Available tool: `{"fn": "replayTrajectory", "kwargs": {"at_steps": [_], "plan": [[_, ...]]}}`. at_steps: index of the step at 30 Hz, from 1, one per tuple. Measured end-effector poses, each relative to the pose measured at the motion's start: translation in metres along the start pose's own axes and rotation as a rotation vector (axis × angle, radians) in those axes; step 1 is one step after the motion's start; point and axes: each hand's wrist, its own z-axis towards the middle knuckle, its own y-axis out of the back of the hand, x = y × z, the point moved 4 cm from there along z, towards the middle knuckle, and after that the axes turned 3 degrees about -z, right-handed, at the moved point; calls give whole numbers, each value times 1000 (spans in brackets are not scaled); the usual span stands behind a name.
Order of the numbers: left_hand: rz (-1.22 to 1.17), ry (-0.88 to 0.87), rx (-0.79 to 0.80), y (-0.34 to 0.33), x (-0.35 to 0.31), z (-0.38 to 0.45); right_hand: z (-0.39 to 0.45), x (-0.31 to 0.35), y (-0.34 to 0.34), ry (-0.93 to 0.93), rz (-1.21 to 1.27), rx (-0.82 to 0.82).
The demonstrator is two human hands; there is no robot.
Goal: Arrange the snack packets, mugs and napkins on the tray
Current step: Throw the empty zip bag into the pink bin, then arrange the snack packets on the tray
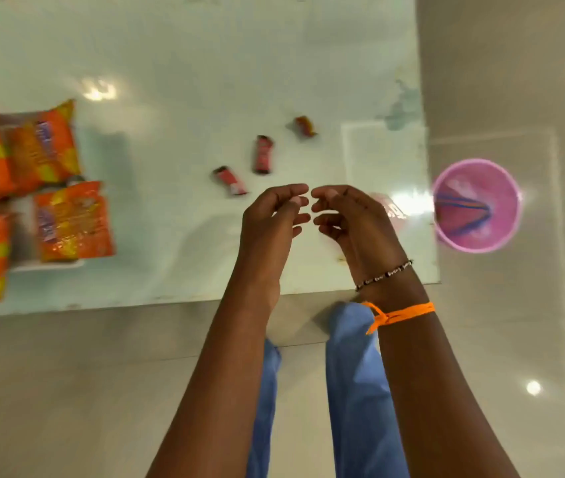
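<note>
Several orange snack packets [44, 146] lie on a white tray [49, 265] at the table's left edge. Three small red candy wrappers [263, 155] are scattered on the glass table [187, 63] near the middle. My left hand [269, 219] and my right hand [346, 215] hover side by side just above the table, close to its front edge. Their curled fingertips nearly touch, and I see nothing held in either. The nearest red wrapper [230, 181] lies just left of my left hand. No mugs or napkins are in view.
A pink bin [477, 205] with a dark liner stands on the floor to the right of the table. The table's front edge runs below my wrists. My legs in blue trousers [353, 374] show beneath it.
</note>
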Motion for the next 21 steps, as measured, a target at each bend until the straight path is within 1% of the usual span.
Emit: {"fn": "replayTrajectory", "kwargs": {"at_steps": [2, 6, 10, 13, 18, 21], "plan": [[-30, -16, -60, 62, -5, -12, -11, -10, -59, -3, -58, 81], [-109, -19, -235, 189, -6, -40, -35, -34, -174, -17, -157, 245], [-249, -24, -413, 286, -5, -61, -51, -56, -263, -35, -213, 360], [-324, -30, -494, 340, -2, -72, -58, -68, -317, -51, -248, 406], [-395, -24, -521, 403, 3, -74, -57, -88, -389, -44, -338, 437], [-351, 11, -475, 435, 8, -57, -40, -101, -420, -23, -428, 370]]}}
